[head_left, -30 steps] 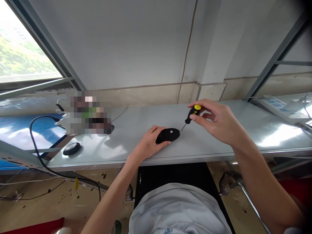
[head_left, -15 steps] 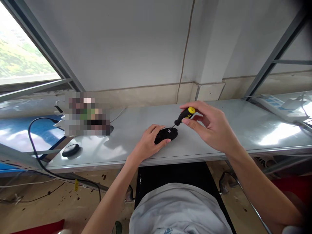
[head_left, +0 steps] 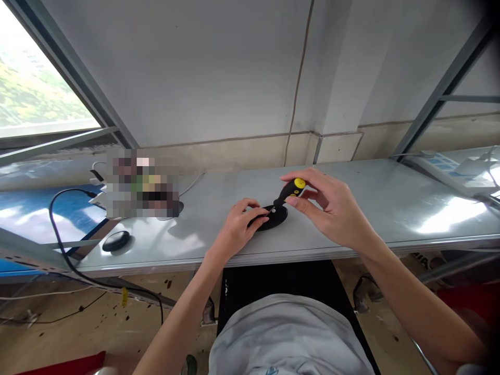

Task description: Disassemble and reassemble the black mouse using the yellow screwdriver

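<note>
A black oval device (head_left: 276, 217) lies flat on the grey metal bench (head_left: 351, 219), near its front edge. My left hand (head_left: 238, 225) grips its left end and holds it down. My right hand (head_left: 326, 205) holds a small screwdriver (head_left: 287, 191) with a black handle and yellow cap. The screwdriver slants down to the left and its tip rests on a pale spot on top of the device.
A second black oval piece (head_left: 116, 240) lies at the bench's left end. A black cable (head_left: 62, 245) loops down from the blue surface (head_left: 23, 213) on the left. A white power strip (head_left: 445, 166) sits at the far right. A blurred patch covers items at back left.
My right hand has come down and to the left, bringing the screwdriver tip from beside the device's right end onto its top. My left hand has stayed on the device.
</note>
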`<act>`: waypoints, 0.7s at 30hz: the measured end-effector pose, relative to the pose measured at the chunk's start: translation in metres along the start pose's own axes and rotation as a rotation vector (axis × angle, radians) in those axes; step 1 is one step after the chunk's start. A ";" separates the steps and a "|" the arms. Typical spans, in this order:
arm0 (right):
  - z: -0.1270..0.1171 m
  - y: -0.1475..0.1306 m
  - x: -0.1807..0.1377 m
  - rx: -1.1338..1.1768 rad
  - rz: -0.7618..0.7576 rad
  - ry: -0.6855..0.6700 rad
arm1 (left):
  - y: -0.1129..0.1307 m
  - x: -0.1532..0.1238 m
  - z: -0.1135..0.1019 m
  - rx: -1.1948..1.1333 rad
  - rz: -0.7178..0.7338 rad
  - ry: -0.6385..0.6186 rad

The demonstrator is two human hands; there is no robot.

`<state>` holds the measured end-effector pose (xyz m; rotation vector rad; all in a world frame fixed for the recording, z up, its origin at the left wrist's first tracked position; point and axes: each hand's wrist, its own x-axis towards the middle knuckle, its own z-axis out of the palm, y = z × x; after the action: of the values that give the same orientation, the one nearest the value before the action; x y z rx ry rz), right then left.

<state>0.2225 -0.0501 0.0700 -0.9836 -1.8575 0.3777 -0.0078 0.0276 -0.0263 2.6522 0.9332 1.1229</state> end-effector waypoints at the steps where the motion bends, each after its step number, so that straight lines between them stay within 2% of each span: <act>1: 0.000 0.000 0.000 -0.001 0.001 0.001 | -0.001 0.000 0.000 0.001 0.001 0.005; 14: 0.000 -0.001 -0.001 0.048 -0.007 0.009 | 0.000 0.001 -0.001 -0.077 0.024 0.080; 21: -0.001 0.000 -0.002 0.070 -0.022 -0.029 | 0.000 0.000 -0.001 -0.182 -0.045 0.078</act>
<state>0.2235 -0.0513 0.0691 -0.9141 -1.8671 0.4432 -0.0087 0.0277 -0.0254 2.4473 0.8546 1.2443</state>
